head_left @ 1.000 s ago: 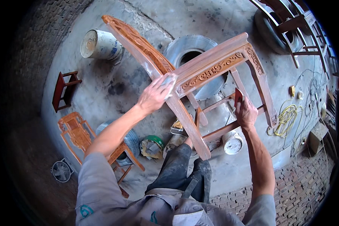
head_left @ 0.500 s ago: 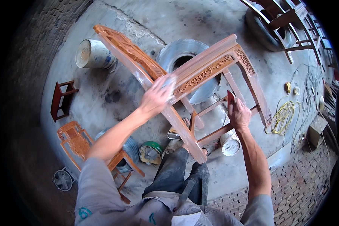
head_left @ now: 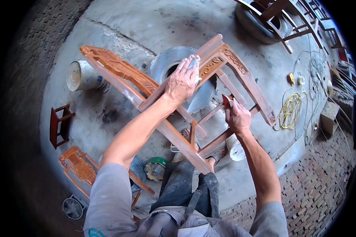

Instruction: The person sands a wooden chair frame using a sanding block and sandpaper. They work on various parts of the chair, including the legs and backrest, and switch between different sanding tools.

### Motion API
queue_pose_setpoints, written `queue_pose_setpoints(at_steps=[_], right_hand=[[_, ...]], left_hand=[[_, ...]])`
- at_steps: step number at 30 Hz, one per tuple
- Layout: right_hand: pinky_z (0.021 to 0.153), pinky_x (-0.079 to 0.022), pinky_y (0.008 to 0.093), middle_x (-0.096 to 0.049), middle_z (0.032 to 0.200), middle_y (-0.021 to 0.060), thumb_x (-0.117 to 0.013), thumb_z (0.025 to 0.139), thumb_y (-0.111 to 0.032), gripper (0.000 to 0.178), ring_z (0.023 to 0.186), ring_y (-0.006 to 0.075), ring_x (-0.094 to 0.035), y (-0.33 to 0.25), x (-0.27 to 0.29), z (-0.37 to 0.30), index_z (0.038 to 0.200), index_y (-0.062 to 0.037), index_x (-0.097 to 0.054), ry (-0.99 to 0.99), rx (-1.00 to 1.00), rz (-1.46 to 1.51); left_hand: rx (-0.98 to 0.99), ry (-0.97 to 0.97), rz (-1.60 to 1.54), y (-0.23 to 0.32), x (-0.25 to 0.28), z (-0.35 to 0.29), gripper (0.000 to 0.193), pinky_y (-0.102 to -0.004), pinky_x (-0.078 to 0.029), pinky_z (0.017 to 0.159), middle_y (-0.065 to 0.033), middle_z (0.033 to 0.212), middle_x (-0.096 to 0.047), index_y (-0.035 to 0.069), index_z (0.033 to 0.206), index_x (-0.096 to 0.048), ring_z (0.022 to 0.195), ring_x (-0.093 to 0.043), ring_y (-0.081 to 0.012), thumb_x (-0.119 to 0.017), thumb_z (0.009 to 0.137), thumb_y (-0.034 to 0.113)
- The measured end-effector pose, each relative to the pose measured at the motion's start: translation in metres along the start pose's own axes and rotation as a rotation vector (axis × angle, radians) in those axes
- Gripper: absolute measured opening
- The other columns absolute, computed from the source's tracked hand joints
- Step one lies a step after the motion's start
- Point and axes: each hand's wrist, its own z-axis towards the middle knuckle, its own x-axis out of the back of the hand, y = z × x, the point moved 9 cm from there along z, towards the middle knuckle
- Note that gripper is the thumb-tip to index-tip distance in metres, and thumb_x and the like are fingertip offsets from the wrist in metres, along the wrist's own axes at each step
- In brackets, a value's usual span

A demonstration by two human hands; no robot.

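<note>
A wooden chair frame (head_left: 174, 144) with carved panels lies tilted before me, its carved back (head_left: 120, 69) toward the far left. My left hand (head_left: 182, 81) is pressed along the rail beside the carved apron (head_left: 210, 66), fingers together over a bluish-grey piece of sandpaper (head_left: 193, 62). Most of that sheet is hidden by the fingers. Over by the chair's legs, my right hand (head_left: 239, 117) is closed in a pinch on a dark red folded piece of sandpaper (head_left: 226, 101). This sheet sticks up above the thumb, near a stretcher.
Behind the chair is a big grey tyre (head_left: 158, 65). A white bucket (head_left: 79, 76) lies at left, above a small dark red stool (head_left: 60, 125). Another carved chair (head_left: 79, 168) stands lower left. Yellow cable (head_left: 290, 110) is coiled at right; a white pail (head_left: 236, 149) stands near my feet.
My left hand has slid up and right along the rail, covering part of the carving. The whole scene has shifted leftward in view, with my right hand still pinching the red sheet.
</note>
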Motion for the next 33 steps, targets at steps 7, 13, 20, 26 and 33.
queue_pose_setpoints(at_steps=[7,13,20,26,33], right_hand=[[0.072,-0.055,0.0423,-0.067,0.082,0.0100,-0.068,0.087,-0.021,0.018,0.078,0.0299,-0.068,0.007,0.009,-0.006,0.098,-0.0081,-0.063,0.014,-0.029,0.004],[0.074,-0.055,0.0419,-0.069,0.085,0.0094,-0.068,0.087,-0.022,0.018,0.080,0.0299,-0.069,0.000,0.003,0.000,0.098,-0.0083,-0.063,-0.023,-0.043,0.031],[0.078,-0.055,0.0417,-0.069,0.086,0.0108,-0.068,0.086,-0.023,0.021,0.084,0.0293,-0.069,-0.001,0.007,0.000,0.099,-0.0079,-0.062,-0.041,-0.043,0.041],[0.077,-0.055,0.0416,-0.069,0.087,0.0100,-0.069,0.085,-0.023,0.020,0.084,0.0289,-0.069,0.008,0.010,-0.003,0.098,-0.0079,-0.062,-0.012,-0.053,0.046],[0.077,-0.056,0.0420,-0.070,0.088,0.0102,-0.070,0.084,-0.023,0.021,0.085,0.0291,-0.070,0.012,0.007,-0.007,0.099,-0.0085,-0.063,-0.017,-0.056,0.040]], left_hand=[[-0.031,0.011,-0.102,0.006,-0.008,-0.011,0.060,-0.0487,-0.033,0.122,-0.0235,0.155,-0.047,-0.010,0.147,-0.047,0.147,-0.041,-0.0375,-0.061,0.099,0.022],[-0.035,0.105,-0.065,0.012,-0.042,0.099,0.056,-0.0471,-0.034,0.123,-0.0231,0.155,-0.048,-0.010,0.145,-0.049,0.145,-0.045,-0.0366,-0.058,0.100,0.023],[-0.080,0.204,-0.094,0.013,-0.033,0.130,0.050,-0.0478,-0.039,0.119,-0.0264,0.147,-0.054,-0.011,0.140,-0.052,0.141,-0.048,-0.0409,-0.056,0.102,0.021],[0.020,0.125,-0.275,0.011,-0.041,0.156,0.045,-0.0495,-0.041,0.116,-0.0320,0.140,-0.056,-0.013,0.133,-0.055,0.133,-0.053,-0.0464,-0.049,0.105,0.021],[0.257,0.069,-0.496,0.006,-0.036,0.129,0.053,-0.0515,-0.037,0.119,-0.0404,0.146,-0.045,-0.014,0.146,-0.042,0.139,-0.045,-0.0519,-0.044,0.108,0.024]])
